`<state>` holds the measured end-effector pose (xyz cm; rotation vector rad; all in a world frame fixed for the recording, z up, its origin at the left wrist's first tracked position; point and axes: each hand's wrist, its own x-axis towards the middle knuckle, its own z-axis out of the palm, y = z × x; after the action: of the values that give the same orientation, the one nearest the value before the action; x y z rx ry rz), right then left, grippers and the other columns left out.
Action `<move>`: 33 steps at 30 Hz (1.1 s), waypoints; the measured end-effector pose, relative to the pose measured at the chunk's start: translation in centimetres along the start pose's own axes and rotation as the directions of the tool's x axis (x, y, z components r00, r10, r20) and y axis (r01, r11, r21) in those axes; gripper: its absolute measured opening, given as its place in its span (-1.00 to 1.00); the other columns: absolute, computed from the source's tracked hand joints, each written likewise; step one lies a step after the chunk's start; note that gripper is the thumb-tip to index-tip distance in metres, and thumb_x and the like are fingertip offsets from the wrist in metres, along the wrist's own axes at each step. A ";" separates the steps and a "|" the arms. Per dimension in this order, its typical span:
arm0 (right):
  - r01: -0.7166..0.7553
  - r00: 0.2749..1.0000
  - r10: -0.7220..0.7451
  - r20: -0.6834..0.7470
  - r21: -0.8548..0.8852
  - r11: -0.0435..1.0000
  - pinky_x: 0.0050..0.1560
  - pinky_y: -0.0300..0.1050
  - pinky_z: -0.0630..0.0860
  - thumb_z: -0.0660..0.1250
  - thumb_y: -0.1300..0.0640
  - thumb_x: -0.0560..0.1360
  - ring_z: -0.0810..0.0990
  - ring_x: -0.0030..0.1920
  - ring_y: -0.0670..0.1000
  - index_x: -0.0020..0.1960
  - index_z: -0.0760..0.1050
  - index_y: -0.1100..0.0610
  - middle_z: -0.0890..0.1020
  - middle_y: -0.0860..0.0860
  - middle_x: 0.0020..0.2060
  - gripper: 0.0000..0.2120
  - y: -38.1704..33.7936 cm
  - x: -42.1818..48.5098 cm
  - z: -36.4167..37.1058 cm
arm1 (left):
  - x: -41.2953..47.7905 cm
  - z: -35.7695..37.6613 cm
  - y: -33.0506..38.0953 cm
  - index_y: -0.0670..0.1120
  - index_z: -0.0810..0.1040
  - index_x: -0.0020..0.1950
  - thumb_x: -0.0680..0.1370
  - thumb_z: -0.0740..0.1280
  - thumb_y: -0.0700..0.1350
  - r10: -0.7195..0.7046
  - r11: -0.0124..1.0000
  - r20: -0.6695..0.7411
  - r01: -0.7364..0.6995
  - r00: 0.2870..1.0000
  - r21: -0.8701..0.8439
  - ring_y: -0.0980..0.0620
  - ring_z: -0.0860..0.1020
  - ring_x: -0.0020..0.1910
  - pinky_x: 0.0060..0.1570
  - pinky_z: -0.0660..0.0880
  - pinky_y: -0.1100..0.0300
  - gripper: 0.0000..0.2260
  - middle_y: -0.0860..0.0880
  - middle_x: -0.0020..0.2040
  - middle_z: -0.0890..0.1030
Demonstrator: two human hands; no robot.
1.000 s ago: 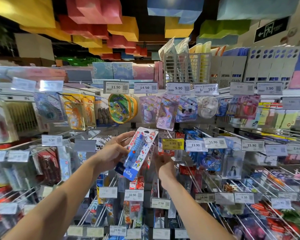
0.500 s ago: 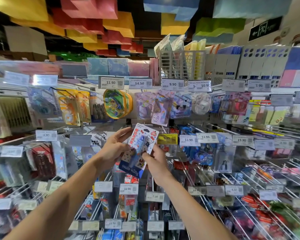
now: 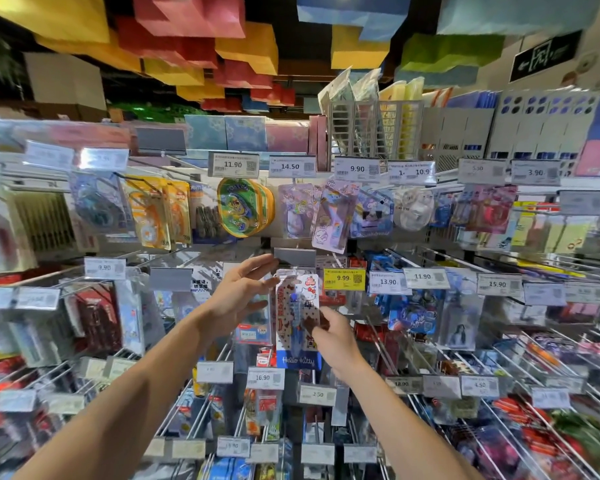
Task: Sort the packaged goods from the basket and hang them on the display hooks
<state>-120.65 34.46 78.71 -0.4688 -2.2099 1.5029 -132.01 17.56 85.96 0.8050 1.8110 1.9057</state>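
Red-and-white, the Hello Kitty pack [image 3: 290, 337] now sits upright under the grey label holder [image 3: 294, 257], just left of the yellow price tag [image 3: 343, 278] (if its hole is on the hook, I cannot tell). Half a second ago it leaned in the left hand [image 3: 236, 299]. Now those fingers are spread and loose beside its top corner, and the right hand [image 3: 333, 341] pinches its middle. Hanging seems nearly done.
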 end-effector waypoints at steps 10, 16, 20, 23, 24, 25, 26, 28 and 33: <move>-0.096 0.992 0.098 -0.084 0.026 0.995 -0.23 0.02 0.37 0.18 0.45 0.55 0.46 -0.24 0.15 -0.03 0.50 0.28 0.61 0.21 -0.17 -0.84 1.8 3.6 2.6 | 0.0 -0.9 0.4 0.08 0.47 0.48 0.60 0.24 -0.42 -0.016 0.999 0.082 0.019 0.997 -0.039 0.05 0.61 0.32 0.39 0.40 -0.27 -0.45 0.23 0.39 0.56; -0.203 0.969 0.202 -0.143 0.010 0.979 -0.34 -0.14 0.19 0.19 0.42 0.61 0.30 -0.32 -0.04 -0.15 0.35 0.11 0.42 0.01 -0.28 -0.74 2.8 6.2 2.9 | 0.4 -1.4 0.4 0.04 0.48 0.47 0.52 0.37 -0.37 -0.024 0.998 0.094 0.030 0.995 -0.062 -0.05 0.61 0.33 0.40 0.38 -0.28 -0.43 0.19 0.39 0.57; -0.264 0.942 0.275 -0.192 0.081 0.961 -0.34 -0.20 0.33 0.25 0.21 0.68 0.50 -0.19 -0.06 0.08 0.49 0.10 0.62 0.05 -0.04 -0.94 3.8 8.4 3.5 | 0.3 -1.5 0.6 -0.02 0.49 0.45 0.57 0.17 -0.46 -0.028 0.995 0.084 0.036 0.996 -0.095 -0.09 0.64 0.27 0.40 0.39 -0.26 -0.46 0.13 0.40 0.58; -0.314 0.921 0.327 -0.212 0.095 0.945 -0.39 -0.18 0.33 0.23 0.09 0.69 0.52 -0.23 -0.02 0.19 0.52 0.14 0.64 0.12 0.03 -0.82 4.2 9.8 4.0 | 0.1 -1.8 0.8 -0.05 0.48 0.44 0.56 0.16 -0.46 -0.040 0.995 0.096 0.048 0.995 -0.088 -0.10 0.66 0.25 0.37 0.41 -0.21 -0.48 0.10 0.38 0.60; -0.337 0.910 0.355 -0.214 0.117 0.934 -0.39 -0.18 0.32 0.22 0.07 0.69 0.50 -0.26 -0.02 0.12 0.51 0.17 0.63 0.14 -0.01 -0.81 4.2 10.1 4.1 | 0.1 -1.9 0.7 -0.05 0.47 0.44 0.56 0.16 -0.45 -0.046 0.995 0.095 0.054 0.994 -0.079 -0.10 0.66 0.24 0.35 0.43 -0.19 -0.48 0.08 0.37 0.61; -0.354 0.899 0.377 -0.224 0.135 0.925 -0.34 -0.18 0.33 0.20 0.07 0.69 0.48 -0.27 -0.01 0.02 0.48 0.18 0.61 0.15 -0.06 -0.81 4.3 10.2 4.3 | 0.0 -2.1 0.7 -0.05 0.47 0.44 0.57 0.17 -0.44 -0.056 0.996 0.093 0.062 0.994 -0.070 -0.10 0.67 0.22 0.31 0.44 -0.15 -0.49 0.06 0.34 0.63; -0.358 0.894 0.382 -0.235 0.139 0.923 -0.27 -0.18 0.34 0.20 0.10 0.68 0.46 -0.27 0.01 -0.08 0.43 0.17 0.57 0.15 -0.11 -0.80 4.5 10.4 4.4 | 0.0 -2.3 0.7 -0.06 0.47 0.44 0.57 0.17 -0.44 -0.066 0.996 0.085 0.071 0.994 -0.059 -0.12 0.67 0.21 0.27 0.46 -0.12 -0.50 0.03 0.32 0.65; -0.368 0.886 0.376 -0.270 0.080 0.926 -0.14 -0.15 0.36 0.23 0.12 0.66 0.47 -0.19 0.06 -0.12 0.40 0.17 0.56 0.13 -0.12 -0.80 4.9 10.2 4.4 | -0.3 -2.7 0.5 -0.05 0.48 0.43 0.59 0.18 -0.42 -0.082 0.996 0.080 0.085 0.993 -0.041 -0.17 0.67 0.22 0.25 0.45 -0.09 -0.53 -0.02 0.30 0.67; -0.403 0.903 0.361 -0.234 -0.171 0.899 0.32 0.00 0.45 0.09 0.28 0.67 0.48 0.36 0.18 0.45 0.36 0.25 0.45 0.19 0.43 -0.64 5.9 8.7 3.4 | -1.5 -3.1 -0.1 -0.08 0.50 0.39 0.64 0.21 -0.36 -0.119 0.992 0.132 0.122 0.984 -0.018 -0.17 0.67 0.21 0.31 0.46 -0.10 -0.64 -0.05 0.28 0.67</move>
<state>-129.60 38.18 73.44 -1.1341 -2.2169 1.3252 -132.83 14.25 85.63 0.7744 1.7130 1.7540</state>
